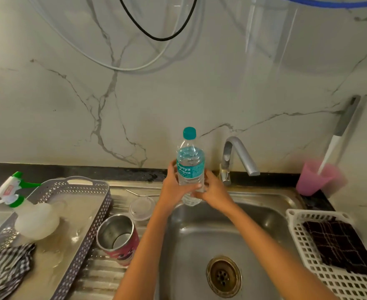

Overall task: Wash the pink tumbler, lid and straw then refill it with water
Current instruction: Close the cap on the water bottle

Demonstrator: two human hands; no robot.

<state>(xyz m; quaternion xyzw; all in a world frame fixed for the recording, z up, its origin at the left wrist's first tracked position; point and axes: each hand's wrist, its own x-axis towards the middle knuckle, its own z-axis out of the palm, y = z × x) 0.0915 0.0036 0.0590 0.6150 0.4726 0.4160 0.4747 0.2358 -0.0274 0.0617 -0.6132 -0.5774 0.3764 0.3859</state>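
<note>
The pink tumbler (118, 239) stands upright and uncapped on the ribbed drainboard, left of the sink basin (254, 234). Its clear lid (142, 208) lies behind it on the drainboard. A thin metal straw (142, 194) rests beyond the lid near the back edge. Above the basin's back rim I hold a capped water bottle (190, 164) with a teal label and cap. My left hand (173, 187) wraps its left side and my right hand (213, 189) grips its lower right side.
A steel faucet (239, 156) rises behind the basin. A grey perforated tray (87, 226) at left holds a spray bottle (24, 204) and a checked cloth (5, 269). At right stand a pink cup (317, 180) with a brush and a white basket (338, 278) holding a dark cloth.
</note>
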